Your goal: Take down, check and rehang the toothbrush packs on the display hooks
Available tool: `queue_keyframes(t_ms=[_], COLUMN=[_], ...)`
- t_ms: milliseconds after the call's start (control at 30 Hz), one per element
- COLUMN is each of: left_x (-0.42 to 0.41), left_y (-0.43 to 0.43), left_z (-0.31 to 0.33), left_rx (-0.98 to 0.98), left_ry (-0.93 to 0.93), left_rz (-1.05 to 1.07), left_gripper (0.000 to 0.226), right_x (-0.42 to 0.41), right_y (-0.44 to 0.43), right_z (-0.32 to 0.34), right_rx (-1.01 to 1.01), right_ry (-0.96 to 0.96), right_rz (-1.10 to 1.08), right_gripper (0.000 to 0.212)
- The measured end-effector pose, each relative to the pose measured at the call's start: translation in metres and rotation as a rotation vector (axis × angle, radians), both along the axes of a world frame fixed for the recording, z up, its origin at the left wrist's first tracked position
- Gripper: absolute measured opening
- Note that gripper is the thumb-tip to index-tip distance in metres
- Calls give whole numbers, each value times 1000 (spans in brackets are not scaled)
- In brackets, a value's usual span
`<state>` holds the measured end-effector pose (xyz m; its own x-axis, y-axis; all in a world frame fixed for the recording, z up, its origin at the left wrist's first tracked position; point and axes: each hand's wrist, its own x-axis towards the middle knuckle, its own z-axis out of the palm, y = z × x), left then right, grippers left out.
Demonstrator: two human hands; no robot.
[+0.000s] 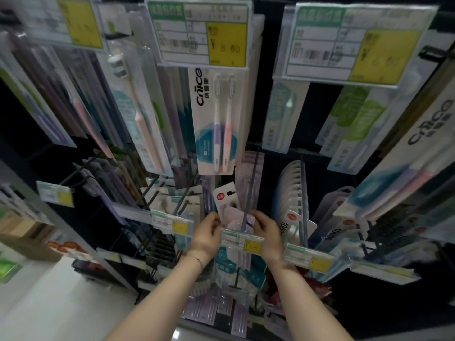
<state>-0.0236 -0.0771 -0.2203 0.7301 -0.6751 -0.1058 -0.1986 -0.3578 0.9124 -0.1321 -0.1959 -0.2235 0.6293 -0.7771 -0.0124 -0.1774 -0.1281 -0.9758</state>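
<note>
A dark display wall (268, 94) is filling the view, with toothbrush packs hanging in rows on its hooks at several heights. Large green-and-yellow price labels (200, 33) are hanging across the top, and just under the middle one a white Cnice pack (214, 124) is facing out, showing one purple and one pink brush side by side. Lower right, a dense row of white packs (293, 190) is lining up along its own hook. Two bare forearms are reaching up from the bottom edge to the centre of the lower tier. The left hand (206, 235) is curling its grip round the left edge of a pale lilac toothbrush pack (236, 215), and the right hand (268, 232) is pinching the pack's right edge, so the pack is sitting between both hands. A thin dark hook (250, 190) is running down across the front of the pack's top (whether it is passing through the hang hole is hard to tell). A small price tag (242, 241) is sitting at the hook's near end, just below the pack and between the wrists. A thin bracelet (197, 260) is circling the left wrist
</note>
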Motion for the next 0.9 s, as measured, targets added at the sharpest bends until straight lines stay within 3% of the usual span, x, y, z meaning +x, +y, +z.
queue_keyframes(t_ms=[133, 367, 500, 567, 900], left_x=[-7, -17, -22, -25, -33], left_y=[13, 33, 48, 55, 115], left_z=[-10, -22, -27, -28, -32], left_rx=[76, 94, 156, 154, 40], left_ry=[-175, -351, -437, -435, -348], left_rz=[44, 86, 104, 100, -43], left_gripper=[13, 4, 11, 13, 17], right_x=[-8, -27, -41, -46, -61], right_y=[2, 11, 24, 28, 81], right_z=[-5, -11, 1, -1, -3], right_rx=[1, -218, -90, -41, -45], right_ry=[56, 198, 302, 343, 334], right_rz=[-74, -71, -52, -84, -51], right_gripper=[21, 16, 17, 8, 13])
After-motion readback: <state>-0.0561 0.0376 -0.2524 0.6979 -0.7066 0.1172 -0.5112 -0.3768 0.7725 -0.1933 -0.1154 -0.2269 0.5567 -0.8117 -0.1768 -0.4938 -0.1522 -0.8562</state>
